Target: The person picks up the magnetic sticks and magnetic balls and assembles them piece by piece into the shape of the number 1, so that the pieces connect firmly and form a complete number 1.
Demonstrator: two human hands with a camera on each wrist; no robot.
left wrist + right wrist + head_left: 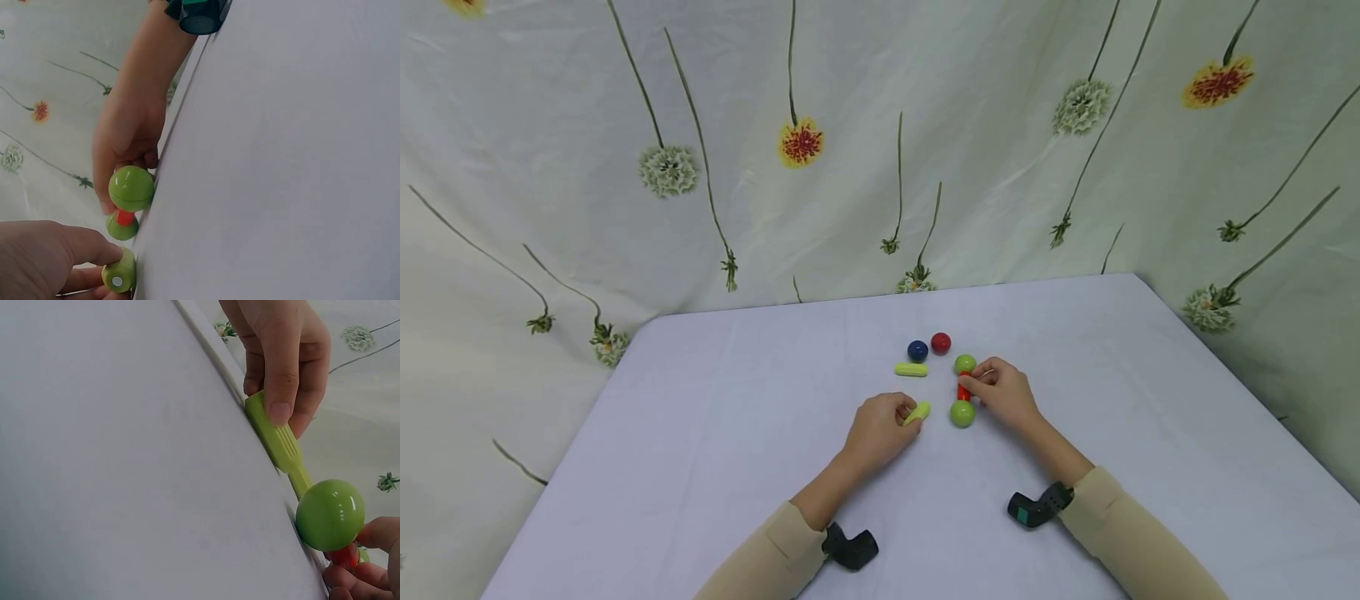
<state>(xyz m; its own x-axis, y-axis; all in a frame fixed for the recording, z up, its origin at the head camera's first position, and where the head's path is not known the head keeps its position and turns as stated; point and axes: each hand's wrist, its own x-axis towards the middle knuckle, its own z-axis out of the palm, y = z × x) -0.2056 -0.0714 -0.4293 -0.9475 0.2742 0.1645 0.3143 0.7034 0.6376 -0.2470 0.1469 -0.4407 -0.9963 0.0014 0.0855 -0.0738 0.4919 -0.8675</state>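
Note:
My left hand [880,425] pinches a yellow-green ridged stick [919,412] between thumb and fingers, low over the table. In the left wrist view that stick's end [117,281] shows a round silver disc. Just to the right, my right hand [1003,396] pinches a short red stick [964,388] between thumb and fingers. This red stick joins two green balls, a near one [962,413] and a far one [966,363]. In the right wrist view, the near green ball [331,515] partly hides the red stick.
Beyond the hands lie a second yellow-green stick [911,369], a dark blue ball [917,351] and a red ball [941,342]. They rest on a white-covered table [737,417]. A flower-printed cloth [850,217] hangs behind it and at both sides.

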